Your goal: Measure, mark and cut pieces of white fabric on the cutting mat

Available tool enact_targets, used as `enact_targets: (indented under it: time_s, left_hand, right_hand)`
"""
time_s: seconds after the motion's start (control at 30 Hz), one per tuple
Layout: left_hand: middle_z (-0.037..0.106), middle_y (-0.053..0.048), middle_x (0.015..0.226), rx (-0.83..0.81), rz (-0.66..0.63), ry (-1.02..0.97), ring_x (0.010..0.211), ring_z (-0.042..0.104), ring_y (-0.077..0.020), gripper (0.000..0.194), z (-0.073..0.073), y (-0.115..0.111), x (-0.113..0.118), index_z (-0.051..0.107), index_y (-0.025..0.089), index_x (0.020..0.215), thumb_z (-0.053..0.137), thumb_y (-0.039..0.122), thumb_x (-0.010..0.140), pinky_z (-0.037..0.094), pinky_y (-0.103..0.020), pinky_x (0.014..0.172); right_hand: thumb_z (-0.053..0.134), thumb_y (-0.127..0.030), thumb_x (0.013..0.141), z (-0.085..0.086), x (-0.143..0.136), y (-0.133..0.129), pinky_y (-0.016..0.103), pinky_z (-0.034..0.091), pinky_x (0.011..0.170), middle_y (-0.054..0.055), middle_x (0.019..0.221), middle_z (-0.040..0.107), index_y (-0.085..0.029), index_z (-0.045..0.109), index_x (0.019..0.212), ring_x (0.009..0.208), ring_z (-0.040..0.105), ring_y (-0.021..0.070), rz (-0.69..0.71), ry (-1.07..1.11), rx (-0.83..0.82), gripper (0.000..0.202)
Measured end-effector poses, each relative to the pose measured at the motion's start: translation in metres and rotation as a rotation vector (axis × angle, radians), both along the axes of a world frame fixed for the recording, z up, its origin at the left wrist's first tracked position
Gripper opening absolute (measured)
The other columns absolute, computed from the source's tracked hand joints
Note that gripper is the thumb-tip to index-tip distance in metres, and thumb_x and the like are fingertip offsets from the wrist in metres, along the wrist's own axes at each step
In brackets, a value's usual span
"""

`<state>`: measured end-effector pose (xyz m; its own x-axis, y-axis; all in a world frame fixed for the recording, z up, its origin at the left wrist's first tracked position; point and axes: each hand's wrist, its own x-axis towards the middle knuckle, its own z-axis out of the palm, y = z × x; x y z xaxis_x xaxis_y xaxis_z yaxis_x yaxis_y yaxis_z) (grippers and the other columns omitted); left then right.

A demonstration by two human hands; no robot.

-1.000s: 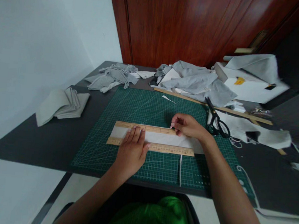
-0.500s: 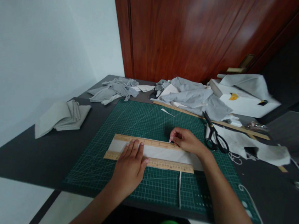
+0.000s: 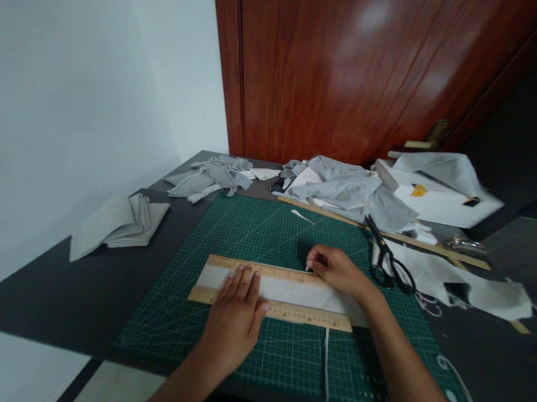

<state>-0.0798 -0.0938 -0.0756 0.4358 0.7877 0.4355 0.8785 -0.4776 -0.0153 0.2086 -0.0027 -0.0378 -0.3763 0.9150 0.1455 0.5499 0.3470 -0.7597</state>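
Observation:
My left hand [image 3: 233, 325] lies flat, fingers extended, across a pale cloth strip [image 3: 297, 293] and the wooden rulers along its edges. The far ruler [image 3: 284, 273] runs along the strip's upper edge and the near ruler [image 3: 304, 313] along its lower edge. At the far ruler's upper edge, toward its right end, my right hand [image 3: 333, 268] is closed in a pinch. Something small and dark shows at its fingertips, too small to name. All of this rests on a green cutting mat [image 3: 256, 225]. The strip's right end passes under my right forearm.
Black scissors [image 3: 389, 262] lie right of my right hand, beside white cloth pieces [image 3: 471, 283]. A long wooden ruler [image 3: 390, 233] crosses the back. Behind it are grey cloth heaps [image 3: 342, 183] and a white box [image 3: 441, 197]. Folded cloth [image 3: 124, 224] sits at the left.
The camera has tilted up slightly, so everything sits lower in the picture. Both hands keep nearly the same places on the rulers and strip.

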Motion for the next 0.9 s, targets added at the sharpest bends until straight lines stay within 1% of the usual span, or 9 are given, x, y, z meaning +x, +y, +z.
enact_targets:
  time_s: [0.2, 0.4, 0.53, 0.63, 0.7, 0.8, 0.9]
  left_hand:
    - [0.053, -0.024, 0.154, 0.006, -0.004, -0.024, 0.147, 0.048, -0.0348, 0.056, -0.002, 0.000, -0.001, 0.052, 0.005, 0.148, 0.037, 0.040, 0.107, 0.045, -0.055, 0.119]
    - [0.052, -0.022, 0.156, 0.011, -0.002, -0.024, 0.147, 0.049, -0.0346, 0.055, -0.003, 0.000, -0.002, 0.050, 0.007, 0.150, 0.040, 0.040, 0.107, 0.046, -0.055, 0.119]
    - [0.053, -0.023, 0.155, 0.008, 0.006, -0.026, 0.147, 0.049, -0.0343, 0.055, -0.003, 0.000, -0.001, 0.051, 0.007, 0.149, 0.040, 0.040, 0.107, 0.045, -0.055, 0.119]
    - [0.053, -0.023, 0.155, -0.023, 0.012, -0.015, 0.147, 0.049, -0.0351, 0.055, 0.001, -0.001, 0.001, 0.052, 0.007, 0.149, 0.039, 0.041, 0.107, 0.044, -0.055, 0.120]
    - [0.052, -0.024, 0.155, -0.064, 0.011, -0.006, 0.147, 0.048, -0.0364, 0.057, 0.006, -0.002, 0.003, 0.052, 0.004, 0.149, 0.039, 0.041, 0.107, 0.042, -0.054, 0.121]
    - [0.048, -0.027, 0.157, -0.140, 0.015, -0.005, 0.150, 0.043, -0.0376, 0.059, 0.013, -0.004, 0.006, 0.049, 0.001, 0.150, 0.039, 0.039, 0.106, 0.035, -0.055, 0.125]
    - [0.045, -0.028, 0.160, -0.190, 0.019, -0.004, 0.152, 0.040, -0.0383, 0.061, 0.017, -0.004, 0.009, 0.047, 0.000, 0.151, 0.037, 0.041, 0.107, 0.032, -0.056, 0.127]
  right_hand:
    - [0.059, -0.025, 0.090, -0.001, -0.002, 0.000, 0.026, 0.038, 0.060, 0.000, 0.073, 0.064, -0.019, 0.066, 0.086, 0.065, 0.055, 0.0151, -0.003, -0.005, 0.009, 0.010]
    - [0.060, -0.027, 0.090, 0.000, -0.003, 0.000, 0.027, 0.040, 0.062, 0.001, 0.075, 0.067, -0.019, 0.067, 0.086, 0.068, 0.057, 0.0159, -0.018, -0.027, -0.002, 0.012]
    - [0.059, -0.025, 0.090, 0.000, -0.004, -0.001, 0.026, 0.040, 0.062, 0.001, 0.076, 0.067, -0.019, 0.067, 0.086, 0.068, 0.057, 0.0159, -0.008, -0.023, 0.020, 0.010]
    - [0.060, -0.026, 0.090, 0.001, -0.003, -0.001, 0.026, 0.039, 0.061, 0.001, 0.075, 0.067, -0.020, 0.067, 0.086, 0.066, 0.056, 0.0159, -0.010, -0.041, 0.028, 0.011]
    - [0.061, -0.028, 0.090, 0.002, -0.001, -0.002, 0.026, 0.039, 0.060, 0.000, 0.073, 0.066, -0.020, 0.067, 0.085, 0.065, 0.055, 0.0158, -0.024, -0.064, 0.027, 0.011]
    - [0.064, -0.029, 0.087, 0.004, 0.001, -0.003, 0.026, 0.038, 0.060, 0.000, 0.072, 0.064, -0.019, 0.067, 0.086, 0.064, 0.054, 0.0155, -0.031, -0.080, 0.030, 0.011]
    - [0.063, -0.028, 0.088, 0.007, 0.002, -0.003, 0.026, 0.039, 0.060, 0.000, 0.072, 0.064, -0.019, 0.067, 0.086, 0.064, 0.054, 0.0150, -0.013, -0.092, 0.048, 0.010]
